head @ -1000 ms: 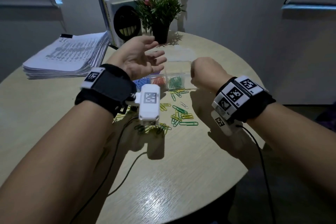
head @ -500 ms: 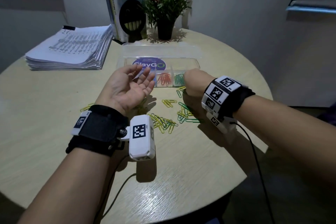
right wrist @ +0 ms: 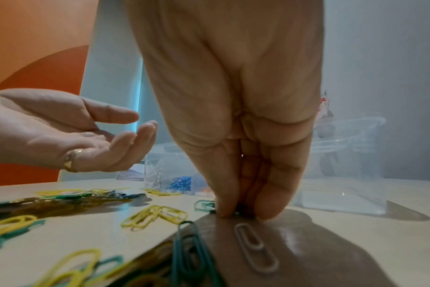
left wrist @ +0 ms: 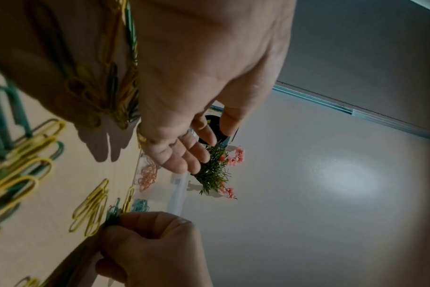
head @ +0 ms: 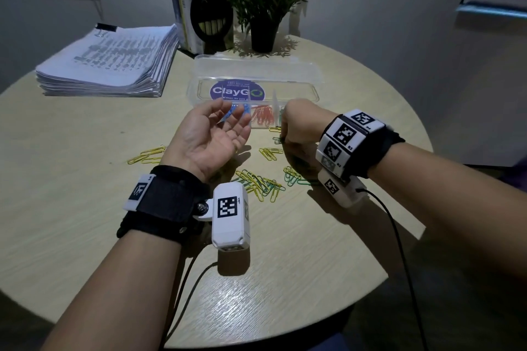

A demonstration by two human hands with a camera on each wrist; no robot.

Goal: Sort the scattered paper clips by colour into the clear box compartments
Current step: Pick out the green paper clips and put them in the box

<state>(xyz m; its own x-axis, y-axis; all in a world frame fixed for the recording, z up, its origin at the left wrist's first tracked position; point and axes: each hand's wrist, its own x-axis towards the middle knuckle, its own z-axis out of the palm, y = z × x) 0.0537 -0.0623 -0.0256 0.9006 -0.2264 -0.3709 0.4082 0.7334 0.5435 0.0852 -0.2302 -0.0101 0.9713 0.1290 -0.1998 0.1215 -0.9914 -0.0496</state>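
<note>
Yellow and green paper clips (head: 262,182) lie scattered on the round table, with more yellow ones (head: 147,154) to the left. The clear box (head: 313,94) stands behind them, holding blue clips (head: 239,111) and red clips (head: 263,117). My left hand (head: 232,122) hovers palm up, open and empty, in front of the box. My right hand (head: 282,139) points down at the table just before the box. Its fingertips (right wrist: 224,211) pinch a green clip (left wrist: 112,215). A pale clip (right wrist: 255,248) and a green one (right wrist: 189,252) lie near that wrist.
The box's open lid (head: 256,65) lies behind it. A thick stack of papers (head: 108,63) sits at the back left. Books (head: 196,8) and a potted plant (head: 263,8) stand at the back. Wrist cables (head: 194,288) trail toward the near table edge.
Both hands have come down from over the box toward the clips. The left hand drew back, palm up, and the right hand's fingertips reached the table by a green clip.
</note>
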